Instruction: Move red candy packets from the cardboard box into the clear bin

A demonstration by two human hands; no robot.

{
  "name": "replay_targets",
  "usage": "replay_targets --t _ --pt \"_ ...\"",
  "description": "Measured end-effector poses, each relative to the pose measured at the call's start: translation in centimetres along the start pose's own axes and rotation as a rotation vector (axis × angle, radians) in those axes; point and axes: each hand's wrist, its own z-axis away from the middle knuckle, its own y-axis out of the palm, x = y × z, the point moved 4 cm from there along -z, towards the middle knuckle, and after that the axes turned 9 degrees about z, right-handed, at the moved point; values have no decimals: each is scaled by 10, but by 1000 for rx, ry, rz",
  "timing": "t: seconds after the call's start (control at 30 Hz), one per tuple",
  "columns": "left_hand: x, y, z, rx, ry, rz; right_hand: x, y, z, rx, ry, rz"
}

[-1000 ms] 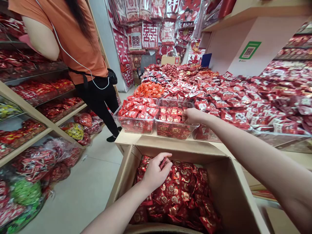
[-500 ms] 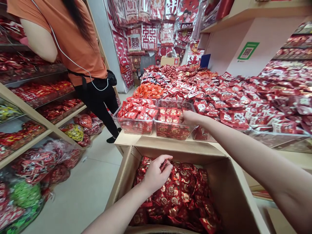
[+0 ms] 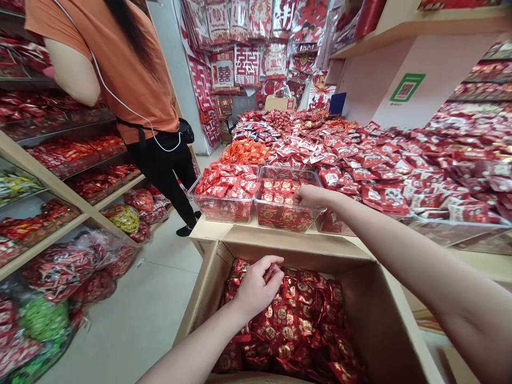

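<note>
Over an open cardboard box full of red-and-gold wrapped candy packets, my left hand has its fingers curled round a red candy packet. My right hand reaches into a clear plastic bin on the counter, fingers curled down at its right side. Similar red-and-gold packets lie in rows in that bin. What the right fingers hold, if anything, is hidden behind the hand.
Left of that bin stands another clear bin heaped with red packets. More packets cover the counter behind. A person in an orange shirt stands at the left shelves, where bagged goods lie low. A QR sign hangs at right.
The view has shifted slightly, so everything sits a little lower and to the right. Both hands keep nearly the same places and poses.
</note>
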Motion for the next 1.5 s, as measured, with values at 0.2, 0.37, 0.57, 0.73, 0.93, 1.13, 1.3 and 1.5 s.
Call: replay_targets --t 0.2,0.37,0.57,0.73,0.93,1.13,1.3,1.5 --pt "3 -2 -2 -36 -147 275 -1 0 2 13 14 -42" --pt "6 3 -7 81 -459 960 -6 -1 9 -103 71 -71" --pt "-1 4 -6 188 -540 1250 35 -7 80 -544 77 -372" --pt "2 18 -2 276 -522 1121 104 43 125 -259 -155 -788" --pt "7 29 6 305 -440 828 124 91 130 -94 -96 -1345" --pt "5 30 6 377 -435 842 99 95 134 -209 119 -1456" --pt "5 29 5 384 -373 726 90 82 140 -224 94 -1361" --pt "10 26 3 362 -251 543 16 -5 133 -838 265 -709"
